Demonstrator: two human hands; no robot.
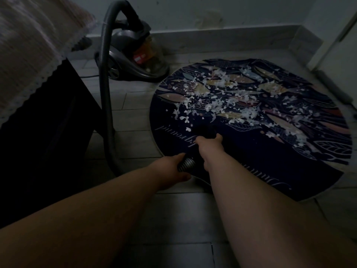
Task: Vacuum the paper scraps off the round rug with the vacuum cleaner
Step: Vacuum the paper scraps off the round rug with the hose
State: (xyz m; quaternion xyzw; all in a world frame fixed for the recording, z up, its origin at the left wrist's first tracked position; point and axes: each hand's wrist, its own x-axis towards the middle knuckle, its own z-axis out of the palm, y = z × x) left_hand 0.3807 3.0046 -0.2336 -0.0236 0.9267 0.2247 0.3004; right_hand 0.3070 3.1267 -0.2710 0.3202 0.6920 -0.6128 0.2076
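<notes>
We hold the vacuum hose (pixel 105 84) in both hands. Our left hand (pixel 172 171) has its fingers (pixel 183 177) curled round the ribbed silver section, and our right hand (pixel 209 145), further forward, wraps the dark nozzle end (pixel 202 131). The nozzle sits low over the near part of the round rug (pixel 251 171), just short of the paper scraps (pixel 222 97). These lie thick across the rug's middle and far half; they look light and loose, so we judge they will lift easily but scatter if knocked. The hose looks springy, so we steer best from the stiff end. The canister vacuum cleaner (pixel 133 59) stands on the tiled floor (pixel 135 120) just beyond the rug's far-left edge. Its hose arches up beside a dark cabinet (pixel 44 132) under a lace-edged cloth (pixel 29 55), and that loop may limit our reach rightward.
</notes>
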